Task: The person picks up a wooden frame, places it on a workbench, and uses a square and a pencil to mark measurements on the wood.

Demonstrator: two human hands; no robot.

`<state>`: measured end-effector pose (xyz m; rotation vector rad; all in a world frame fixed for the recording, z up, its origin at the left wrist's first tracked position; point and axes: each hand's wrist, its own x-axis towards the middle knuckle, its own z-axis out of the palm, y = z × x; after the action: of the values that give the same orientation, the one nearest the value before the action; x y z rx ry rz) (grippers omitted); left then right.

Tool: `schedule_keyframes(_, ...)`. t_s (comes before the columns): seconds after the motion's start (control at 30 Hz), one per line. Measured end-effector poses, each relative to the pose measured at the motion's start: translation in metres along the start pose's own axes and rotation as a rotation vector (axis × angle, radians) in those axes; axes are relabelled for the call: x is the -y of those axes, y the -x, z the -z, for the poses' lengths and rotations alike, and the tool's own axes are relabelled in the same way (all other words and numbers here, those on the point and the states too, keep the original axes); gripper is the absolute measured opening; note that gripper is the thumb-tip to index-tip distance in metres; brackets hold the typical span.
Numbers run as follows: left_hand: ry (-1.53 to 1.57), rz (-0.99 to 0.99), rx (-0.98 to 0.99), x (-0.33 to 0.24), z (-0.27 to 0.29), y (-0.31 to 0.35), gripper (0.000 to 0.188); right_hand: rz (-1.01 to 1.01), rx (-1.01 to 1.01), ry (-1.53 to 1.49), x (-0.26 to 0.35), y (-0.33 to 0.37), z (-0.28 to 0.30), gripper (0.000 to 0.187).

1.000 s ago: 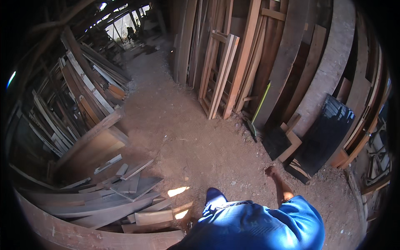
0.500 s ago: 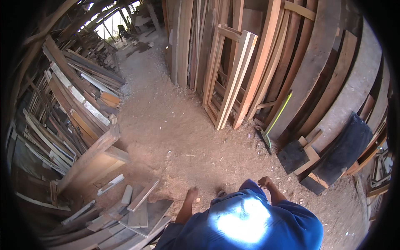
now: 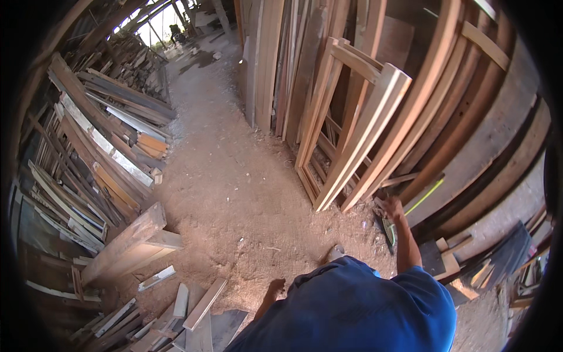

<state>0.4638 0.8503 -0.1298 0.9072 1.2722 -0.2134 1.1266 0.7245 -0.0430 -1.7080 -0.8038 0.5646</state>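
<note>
My right hand (image 3: 392, 207) reaches out over the ground with its fingers apart and nothing in them. It appears in front of a broom with a green handle (image 3: 426, 196); I cannot tell whether it touches the broom. Close beyond the fingers stands a wooden frame (image 3: 359, 149) of pale, reddish-brown timber, leaning against the stacked boards. Down by my body, my left hand (image 3: 275, 288) hangs with loosely bent fingers and holds nothing that I can see. My blue shirt (image 3: 352, 311) hides part of the ground.
Tall planks (image 3: 263, 70) and wide boards (image 3: 469, 158) lean along the right side. Timber piles (image 3: 97, 141) line the left, with a thick wooden post (image 3: 132, 234) jutting toward the path. Loose offcuts (image 3: 205, 304) lie at lower left. A dirt path (image 3: 217, 164) runs toward a bright opening.
My right arm has stretched forward, bringing the hand nearer the wooden frame and broom. My view has shifted, and the frame looks closer. The bright patch of light has left my shirt.
</note>
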Motion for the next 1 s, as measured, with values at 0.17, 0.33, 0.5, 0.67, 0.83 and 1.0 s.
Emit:
schedule_keyframes(0.17, -0.397, -0.209, -0.079, -0.093, -0.072, -0.013, 0.034, 0.091, -0.429, 0.437, 0.101, -0.177, 0.111, 0.038)
schedule_keyframes(0.33, -0.507, -0.190, -0.171, -0.152, -0.015, -0.049, 0.034, 0.140, -0.560, 0.514, 0.296, -0.245, 0.059, 0.064)
schedule_keyframes(0.5, -0.677, -0.325, -0.153, -0.261, 0.032, -0.143, 0.036, 0.271, -0.839, 0.824, 0.371, -0.295, 0.071, 0.067)
schedule_keyframes(0.67, -0.704, -0.359, -0.010, -0.438, 0.061, -0.235, 0.043, 0.080, -0.961, 1.119, 0.376, -0.346, 0.090, 0.065)
schedule_keyframes(0.83, -0.623, -0.551, -0.008, -0.614, 0.137, -0.291, 0.033, 0.030, -1.078, 1.056, 0.382, -0.373, 0.067, 0.055)
schedule_keyframes(1.0, -0.674, -0.702, -0.200, -0.745, 0.065, -0.303, 0.031, -0.050, -1.088, 0.681, 0.414, -0.361, 0.074, 0.048)
